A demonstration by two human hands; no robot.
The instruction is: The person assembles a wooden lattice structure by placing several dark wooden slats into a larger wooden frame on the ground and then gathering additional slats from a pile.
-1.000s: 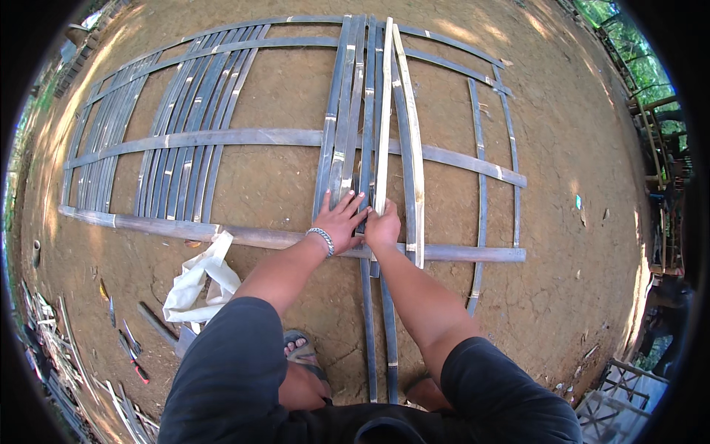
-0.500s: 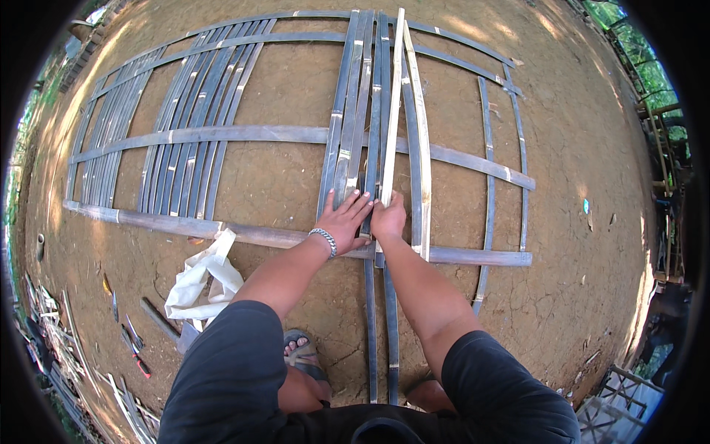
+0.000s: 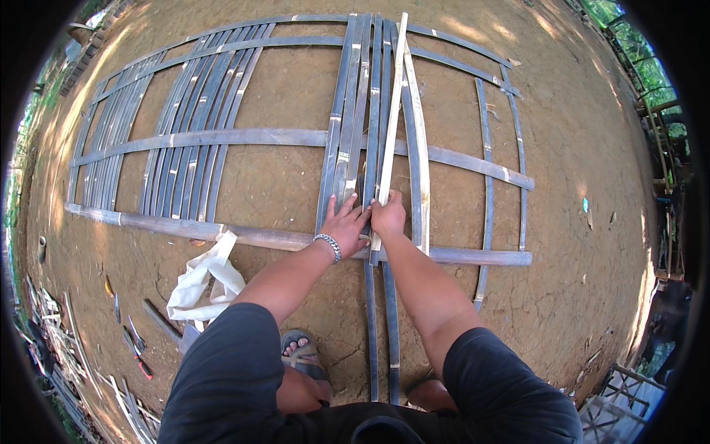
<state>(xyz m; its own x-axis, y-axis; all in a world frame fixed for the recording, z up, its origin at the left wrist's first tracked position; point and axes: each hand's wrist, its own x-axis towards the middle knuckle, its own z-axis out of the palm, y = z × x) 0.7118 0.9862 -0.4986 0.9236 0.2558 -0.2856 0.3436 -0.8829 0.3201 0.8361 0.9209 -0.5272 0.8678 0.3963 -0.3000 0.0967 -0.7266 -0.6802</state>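
Across the ground (image 3: 281, 177), a bamboo frame, with a near rail (image 3: 281, 237) and, beyond it, a middle rail (image 3: 281, 136). Over the middle rail, left to right: left slat group (image 3: 115, 129), second slat group (image 3: 190, 159), central slats (image 3: 347, 126), lone right slat (image 3: 486, 133). On the central slats, left hand (image 3: 345, 224); just right, right hand (image 3: 389, 214). Near left of the near rail, cloth (image 3: 183, 300); farther left, hand tools (image 3: 142, 367).

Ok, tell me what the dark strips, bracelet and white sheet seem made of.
Dark strips: probably split bamboo, smooth with a dull sheen, judging by the pale node bands. Bracelet: likely metal, silvery and shiny, with chain-like links. White sheet: cloth or plastic, matte; its soft folds leave that open.
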